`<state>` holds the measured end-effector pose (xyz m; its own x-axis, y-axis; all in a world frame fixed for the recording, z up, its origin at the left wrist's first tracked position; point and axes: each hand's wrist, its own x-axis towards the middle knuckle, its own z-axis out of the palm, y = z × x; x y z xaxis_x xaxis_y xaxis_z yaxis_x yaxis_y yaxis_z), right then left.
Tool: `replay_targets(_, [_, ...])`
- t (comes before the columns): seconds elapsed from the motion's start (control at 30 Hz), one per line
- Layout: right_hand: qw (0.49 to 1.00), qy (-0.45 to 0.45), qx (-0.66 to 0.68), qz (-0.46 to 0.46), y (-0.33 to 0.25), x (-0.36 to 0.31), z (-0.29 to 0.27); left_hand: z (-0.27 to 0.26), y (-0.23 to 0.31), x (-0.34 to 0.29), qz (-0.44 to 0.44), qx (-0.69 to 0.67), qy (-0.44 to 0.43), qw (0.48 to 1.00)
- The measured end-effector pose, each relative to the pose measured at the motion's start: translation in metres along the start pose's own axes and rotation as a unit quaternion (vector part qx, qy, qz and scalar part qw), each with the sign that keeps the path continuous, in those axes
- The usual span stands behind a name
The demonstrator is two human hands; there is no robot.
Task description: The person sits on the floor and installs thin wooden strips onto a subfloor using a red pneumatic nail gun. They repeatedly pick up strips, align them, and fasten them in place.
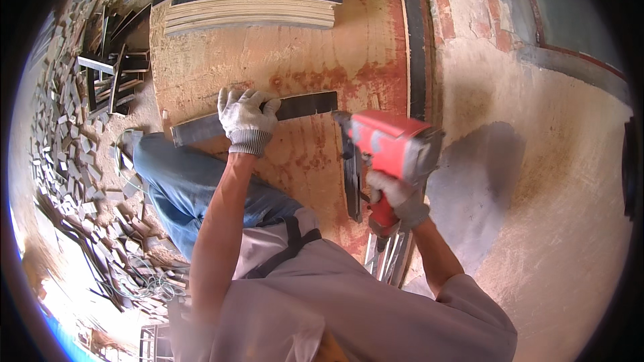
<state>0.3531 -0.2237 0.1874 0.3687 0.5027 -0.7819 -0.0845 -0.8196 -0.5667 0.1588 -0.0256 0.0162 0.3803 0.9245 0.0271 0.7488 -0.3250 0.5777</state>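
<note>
A dark-faced wooden strip (308, 104) lies across the reddish-stained plywood worktop (295, 151). Over its middle, my left hand (245, 116), in a whitish knit glove, is closed with the fingers curled past the far edge. My right hand (394, 194), gloved too, grips a red nail gun (388, 141) by its handle. The gun's dark nose is close to the strip's right end; I cannot tell whether they touch. Its long black magazine (351, 181) points back toward me.
Stacked plywood strips (249, 13) with dark faces lie at the worktop's far end. Small wood offcuts (74, 147) cover the floor on the left, with a thin hose (137, 281) among them. A dark rail (416, 40) edges the worktop's right side, near a worn wall (550, 161).
</note>
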Motion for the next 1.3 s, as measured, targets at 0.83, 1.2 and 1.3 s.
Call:
replay_targets(0.83, [0.998, -0.045, 0.037, -0.017, -0.033, 0.039, -0.005, -0.009, 0.001, 0.003, -0.005, 0.000, -0.041, 0.999])
replay_targets(1.2, [0.998, -0.057, 0.024, 0.010, -0.053, 0.040, 0.023, -0.008, -0.003, 0.001, 0.001, -0.004, -0.039, 0.999])
replay_targets(1.3, [0.996, -0.076, 0.050, 0.024, -0.046, 0.042, 0.020, -0.007, -0.005, 0.000, 0.010, -0.010, -0.027, 1.000])
